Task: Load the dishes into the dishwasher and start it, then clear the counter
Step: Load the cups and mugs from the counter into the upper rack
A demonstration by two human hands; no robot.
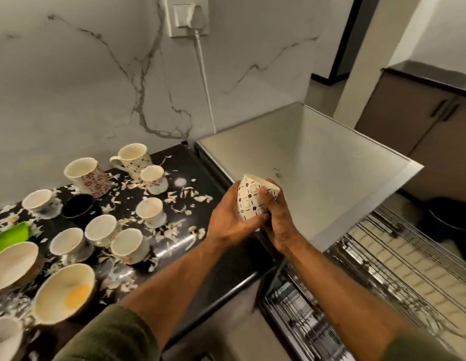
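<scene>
- Patterned mug (250,201): cream, printed with dotted squares and dark bean marks; you hold it tipped over, between both hands, above the gap where the counter meets the dishwasher.
- Your left hand (230,217): cups the mug from the left and beneath, fingers curled round its wall.
- Your right hand (274,217): wraps the mug from the right, fingers curled over its patterned side.
- Dishwasher (317,183): grey flat top, directly right of the counter, behind the held mug.
- Wire rack (383,256): pulled out below the dishwasher top, at lower right; its contents are too blurred to tell.
- Black counter (200,199): strewn with pale peelings and scraps.
- Red-flowered mug (87,178): upright, far left of the back row.
- Handled mug (131,157): same pattern as the held one, upright near the wall.
- Black cup (79,208): among several white teacups in the middle.
- Bowl (63,293): cream, near edge, with a yellow patch inside.
- Green item (11,237): at the left edge, kind unclear.
- White plug and cable (198,40): on the marble wall.
</scene>
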